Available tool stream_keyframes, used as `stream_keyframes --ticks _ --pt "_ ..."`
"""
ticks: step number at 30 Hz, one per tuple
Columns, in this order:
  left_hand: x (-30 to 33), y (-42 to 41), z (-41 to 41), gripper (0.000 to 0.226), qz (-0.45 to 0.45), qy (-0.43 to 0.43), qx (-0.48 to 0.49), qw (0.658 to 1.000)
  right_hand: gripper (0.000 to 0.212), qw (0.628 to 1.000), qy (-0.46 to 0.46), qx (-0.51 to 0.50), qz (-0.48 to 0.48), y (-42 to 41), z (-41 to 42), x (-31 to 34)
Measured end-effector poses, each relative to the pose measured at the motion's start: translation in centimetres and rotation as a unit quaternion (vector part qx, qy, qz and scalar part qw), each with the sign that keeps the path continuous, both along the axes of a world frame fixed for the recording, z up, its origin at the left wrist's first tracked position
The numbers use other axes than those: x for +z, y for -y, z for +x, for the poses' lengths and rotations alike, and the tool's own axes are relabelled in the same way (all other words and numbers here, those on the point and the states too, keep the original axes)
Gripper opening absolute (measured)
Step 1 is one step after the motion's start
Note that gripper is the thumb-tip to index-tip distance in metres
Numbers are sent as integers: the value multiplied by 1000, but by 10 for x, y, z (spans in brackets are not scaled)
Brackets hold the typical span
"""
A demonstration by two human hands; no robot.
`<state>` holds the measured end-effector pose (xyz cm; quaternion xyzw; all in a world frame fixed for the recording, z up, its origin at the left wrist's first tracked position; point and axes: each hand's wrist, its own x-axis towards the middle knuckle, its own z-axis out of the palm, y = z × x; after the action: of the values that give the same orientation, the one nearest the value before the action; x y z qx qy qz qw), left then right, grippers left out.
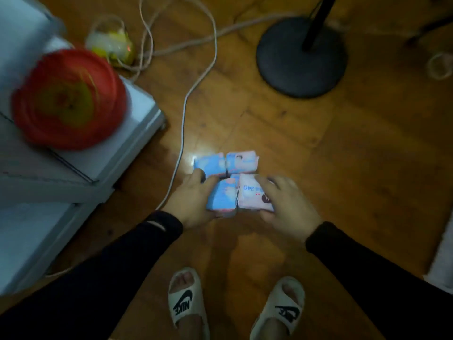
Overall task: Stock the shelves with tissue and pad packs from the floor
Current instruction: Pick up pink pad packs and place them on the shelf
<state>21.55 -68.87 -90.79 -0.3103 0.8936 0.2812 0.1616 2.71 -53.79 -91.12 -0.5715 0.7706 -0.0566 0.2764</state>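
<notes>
Several small soft packs lie together on the wooden floor in front of my feet. My left hand (193,200) grips a blue pack (221,196) from its left side, thumb below and fingers over the top. My right hand (286,204) grips a pink pack (252,195) printed "240" from its right side. The two held packs touch each other. Behind them lie a blue pack (210,164) and a blue-and-pink pack (242,161), side by side on the floor. The white shelf unit (127,153) stands at the left.
A red round object (68,99) rests on the shelf unit's top. A white cable (182,119) runs across the floor just left of the packs. A black round stand base (301,57) sits at the back right, a yellow-white bag (112,42) at the back left. My slippered feet (235,303) are below.
</notes>
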Motion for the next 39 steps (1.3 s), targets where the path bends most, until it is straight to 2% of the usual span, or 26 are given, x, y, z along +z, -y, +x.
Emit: stream_keyframes --ticks 4,12,15,18,22,25,30,35,39 --pt "179 33 -51 91 5 -18 -42 999 76 998 -8 -16 -52 8 -51 178" --pt "554 38 -149 84 -57 -95 -130 985 71 979 -110 -43 -168 -29 -130 536" --pt "672 15 -170 80 -88 -147 -180 969 73 967 -151 -64 -194 -64 -138 648" --pt "761 -13 -186 75 -106 -194 -231 947 74 951 -199 -103 -215 -106 -134 738" --pt "838 -73 -202 70 -98 -255 -309 911 77 919 -276 -177 -219 -181 -102 820" --pt "871 -126 -212 71 -94 -287 -393 869 77 891 -313 -258 -205 -245 -63 855" --pt "900 -234 -214 76 -58 -322 -512 794 72 832 -355 -392 -167 -356 22 886" --pt "924 -359 -189 75 -35 -357 -622 696 72 766 -387 -501 -114 -459 114 905" --pt "935 -460 -165 77 -14 -361 -686 631 72 705 -397 -581 -85 -534 186 914"
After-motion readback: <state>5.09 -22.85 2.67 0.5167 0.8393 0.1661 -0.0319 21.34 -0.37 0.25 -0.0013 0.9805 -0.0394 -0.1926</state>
